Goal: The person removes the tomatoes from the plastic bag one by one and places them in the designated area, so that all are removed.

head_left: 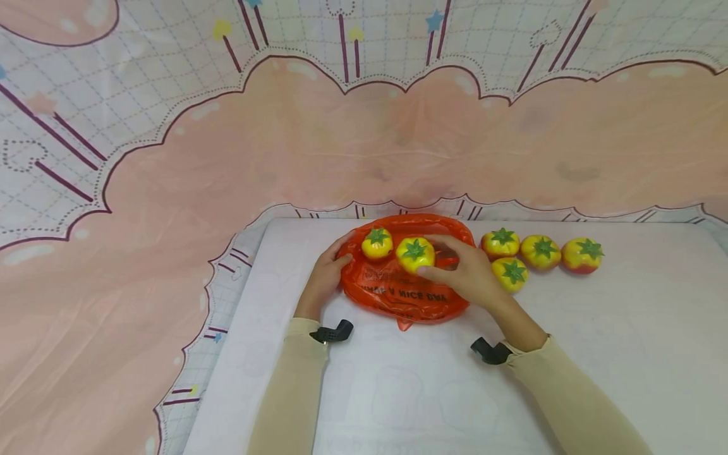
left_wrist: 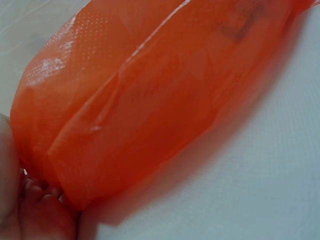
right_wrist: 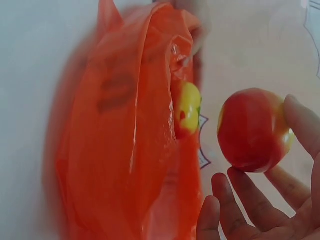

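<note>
A red plastic bag point(head_left: 398, 309) with dark print lies on the table, its mouth open upward. At its left side my left hand point(head_left: 328, 272) grips the edge, thumb over the rim; the left wrist view shows curled fingers point(left_wrist: 45, 215) at the bag's corner. My right hand point(head_left: 469, 272) pinches a yellow-and-red tomato point(head_left: 416, 254) with a green star-shaped top, between thumb and fingers above the bag's right half. From the right wrist view, the held tomato point(right_wrist: 255, 131) shows its red underside. Another tomato point(head_left: 377, 244) sits in the bag's opening, near my left hand.
Several like tomatoes stand together right of the bag: one at the back point(head_left: 500, 242), one in front of it point(head_left: 510, 274), and others farther right point(head_left: 582, 255). The white table point(head_left: 398, 392) ends at a patterned cloth point(head_left: 398, 151) behind.
</note>
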`<action>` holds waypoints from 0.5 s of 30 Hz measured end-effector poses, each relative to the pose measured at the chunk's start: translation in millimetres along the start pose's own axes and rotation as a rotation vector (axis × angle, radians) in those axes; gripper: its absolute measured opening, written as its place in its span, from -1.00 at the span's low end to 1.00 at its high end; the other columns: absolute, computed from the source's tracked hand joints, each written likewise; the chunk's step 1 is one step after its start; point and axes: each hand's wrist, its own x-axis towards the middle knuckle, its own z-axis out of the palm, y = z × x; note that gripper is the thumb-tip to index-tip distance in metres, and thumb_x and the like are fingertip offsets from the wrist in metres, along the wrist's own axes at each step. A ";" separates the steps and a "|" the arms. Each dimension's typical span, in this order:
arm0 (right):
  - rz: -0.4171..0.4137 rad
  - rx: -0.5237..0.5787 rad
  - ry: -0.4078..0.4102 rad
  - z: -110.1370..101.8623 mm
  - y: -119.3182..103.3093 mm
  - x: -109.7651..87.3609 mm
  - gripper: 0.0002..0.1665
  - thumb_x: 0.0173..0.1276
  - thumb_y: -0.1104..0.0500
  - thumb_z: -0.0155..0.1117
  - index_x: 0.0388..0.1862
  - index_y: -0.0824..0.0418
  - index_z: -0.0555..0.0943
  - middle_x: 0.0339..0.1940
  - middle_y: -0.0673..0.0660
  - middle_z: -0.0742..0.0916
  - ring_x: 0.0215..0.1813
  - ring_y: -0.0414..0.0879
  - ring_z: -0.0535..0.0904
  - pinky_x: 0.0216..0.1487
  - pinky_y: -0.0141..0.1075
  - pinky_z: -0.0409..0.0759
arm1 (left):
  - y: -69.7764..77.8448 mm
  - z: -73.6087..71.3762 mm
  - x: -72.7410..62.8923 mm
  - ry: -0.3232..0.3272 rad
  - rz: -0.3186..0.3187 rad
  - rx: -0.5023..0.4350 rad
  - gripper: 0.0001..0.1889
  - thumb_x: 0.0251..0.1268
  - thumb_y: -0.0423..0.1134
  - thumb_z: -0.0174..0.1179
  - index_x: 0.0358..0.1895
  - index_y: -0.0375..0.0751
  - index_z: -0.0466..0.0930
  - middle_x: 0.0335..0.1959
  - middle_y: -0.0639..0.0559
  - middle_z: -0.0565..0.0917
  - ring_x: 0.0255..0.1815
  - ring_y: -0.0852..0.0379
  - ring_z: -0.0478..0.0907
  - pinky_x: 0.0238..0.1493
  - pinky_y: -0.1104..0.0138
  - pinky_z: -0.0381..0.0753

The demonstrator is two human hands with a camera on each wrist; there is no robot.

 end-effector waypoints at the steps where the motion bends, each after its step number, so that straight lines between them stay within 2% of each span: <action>1: -0.002 0.006 0.001 -0.9 0.3 -0.3 -0.11 0.16 -0.37 0.47 0.44 -0.15 0.47 0.37 -0.01 0.61 0.32 0.08 0.57 0.24 0.07 0.66 | -0.2 -0.1 -0.1 0.001 -0.002 0.001 -0.46 0.57 -0.26 0.00 0.36 0.58 0.45 0.56 0.30 0.31 0.60 0.08 0.22 0.55 0.06 0.34; 9: -0.005 0.010 0.001 -7.0 3.9 -3.7 -0.14 0.22 -0.27 0.49 0.46 -0.09 0.46 0.38 0.07 0.60 0.33 0.13 0.56 0.25 0.11 0.64 | -1.4 -0.4 -1.0 0.002 -0.003 -0.014 -0.46 0.57 -0.27 0.00 0.36 0.57 0.46 0.56 0.30 0.31 0.59 0.09 0.24 0.54 0.07 0.35; 15: -0.012 0.021 0.008 -13.4 4.8 -7.4 -0.15 0.25 -0.25 0.48 0.47 -0.07 0.45 0.40 0.10 0.59 0.31 0.17 0.57 0.20 0.10 0.68 | -0.8 -0.8 -0.4 0.006 0.014 0.008 -0.47 0.57 -0.25 0.01 0.36 0.58 0.46 0.55 0.31 0.32 0.60 0.09 0.21 0.57 0.04 0.30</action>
